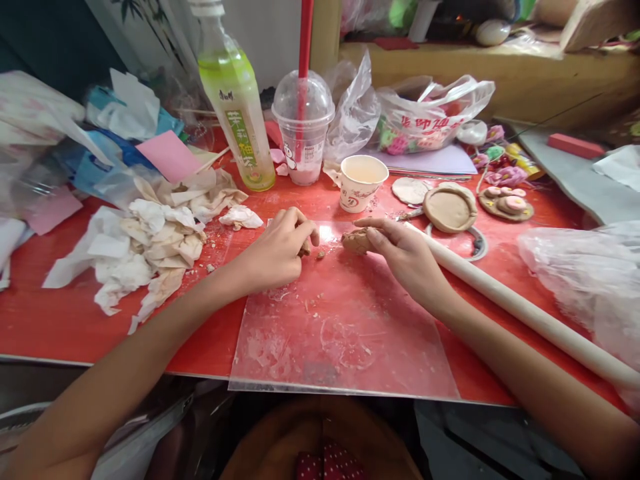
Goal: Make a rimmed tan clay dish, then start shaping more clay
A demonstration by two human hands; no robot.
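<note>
- Clay lump [356, 241] sits at the fingers of your right hand [395, 247], over the far part of the clear sheet [345, 360] on the red table [200, 347]; whether its underside touches the sheet you cannot tell from this view.
- Nearest beyond the lump, your paper cup [363, 185] stands upright, with pale liquid in it.
- Left of that, you have a clear plastic cup [314, 127] with a domed lid, a red straw [305, 40] through it and a pinkish drink low inside.
- Next to it your bottle [240, 113], leaning leftward in view, holds yellow-green liquid up to its shoulder.
- Behind the paper cup, a plastic bag [433, 120] with red print holds small coloured things.
- To the right, you have a round clay dish [450, 208] with a raised rim, near the far end of a long pale rod [520, 307].
- Your right hand reaches in from the right, thumb and fingers narrowed on the lump.
- Your left hand [283, 247] is bent at the wrist, fingers curled down; a bit of clay [304, 249] shows under them, but you cannot tell if they grip it.
</note>
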